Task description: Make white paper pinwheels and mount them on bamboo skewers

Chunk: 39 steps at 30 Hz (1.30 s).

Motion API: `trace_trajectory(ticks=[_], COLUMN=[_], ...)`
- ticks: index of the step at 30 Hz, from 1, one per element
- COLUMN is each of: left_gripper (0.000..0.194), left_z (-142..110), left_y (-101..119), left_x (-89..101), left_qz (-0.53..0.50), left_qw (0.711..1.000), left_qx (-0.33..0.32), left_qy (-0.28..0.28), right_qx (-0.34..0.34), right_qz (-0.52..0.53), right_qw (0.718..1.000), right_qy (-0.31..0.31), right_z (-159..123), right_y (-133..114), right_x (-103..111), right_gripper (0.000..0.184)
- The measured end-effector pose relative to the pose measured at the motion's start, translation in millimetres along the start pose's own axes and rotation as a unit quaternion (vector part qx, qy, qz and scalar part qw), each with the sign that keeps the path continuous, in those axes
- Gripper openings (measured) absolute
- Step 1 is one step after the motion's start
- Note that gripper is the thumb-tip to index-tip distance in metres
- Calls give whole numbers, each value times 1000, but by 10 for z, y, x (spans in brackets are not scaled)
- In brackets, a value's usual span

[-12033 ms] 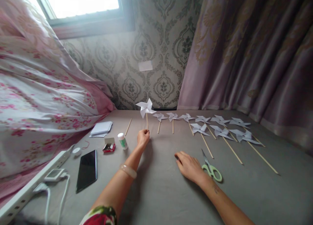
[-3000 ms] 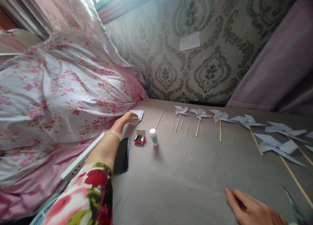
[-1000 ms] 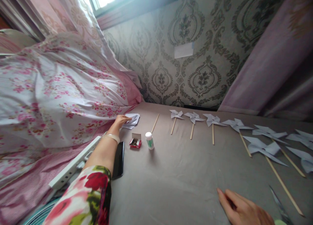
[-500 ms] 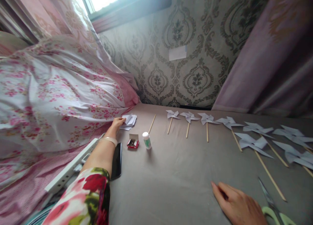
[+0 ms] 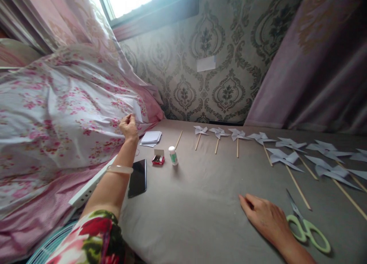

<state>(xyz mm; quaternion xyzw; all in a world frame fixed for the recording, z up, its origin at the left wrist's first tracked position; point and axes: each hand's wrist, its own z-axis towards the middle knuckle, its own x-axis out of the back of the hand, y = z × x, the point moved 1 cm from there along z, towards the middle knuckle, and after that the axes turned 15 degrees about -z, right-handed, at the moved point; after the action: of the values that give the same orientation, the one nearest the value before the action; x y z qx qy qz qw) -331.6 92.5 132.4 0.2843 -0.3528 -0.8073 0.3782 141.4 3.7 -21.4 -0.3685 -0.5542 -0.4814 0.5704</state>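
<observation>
My left hand is raised at the left, its fingers pinching a white sheet of paper in front of the floral cloth. Just below lies a stack of white paper. My right hand rests palm down on the grey cloth surface, fingers loosely bent and thumb apart, with nothing visible in it. Beside it lie scissors with light green handles. White paper pinwheels on wooden sticks lie in rows toward the right. One bare wooden stick lies left of them.
A small white bottle with a green label stands near an open red box with small dark pieces inside. A phone and a white power strip lie by my left arm. Floral cloth borders the left side.
My left hand went from a pinwheel to the paper stack, and has now lifted a sheet up off it. The pinwheel lies down with the others. My right hand stays on the surface.
</observation>
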Motion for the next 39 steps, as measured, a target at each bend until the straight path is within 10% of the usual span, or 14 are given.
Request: trace_trajectory(ticks=[9,18,32,39], left_gripper=[26,30,40,45], left_z=[-1588,-2782,-3092,-3313], left_y=[893,741,638,501], left_x=[-305,-408,-692,-924], left_qz=[-217,-187,-212,-246], left_qw=[966,844,759,764], left_qx=[62,361,470,480], left_qy=[-125,-349,-397,-355], right_qx=[7,42,-11,-161], right_qz=[-14,14,152,451], right_qw=[1000,998,988,878], right_qy=[-18,-39,-13,9], right_z=[-33,-49,-19,68], right_y=[11,78,150,316], right_x=[64,40,25,-5], right_gripper=[37,39,32,36])
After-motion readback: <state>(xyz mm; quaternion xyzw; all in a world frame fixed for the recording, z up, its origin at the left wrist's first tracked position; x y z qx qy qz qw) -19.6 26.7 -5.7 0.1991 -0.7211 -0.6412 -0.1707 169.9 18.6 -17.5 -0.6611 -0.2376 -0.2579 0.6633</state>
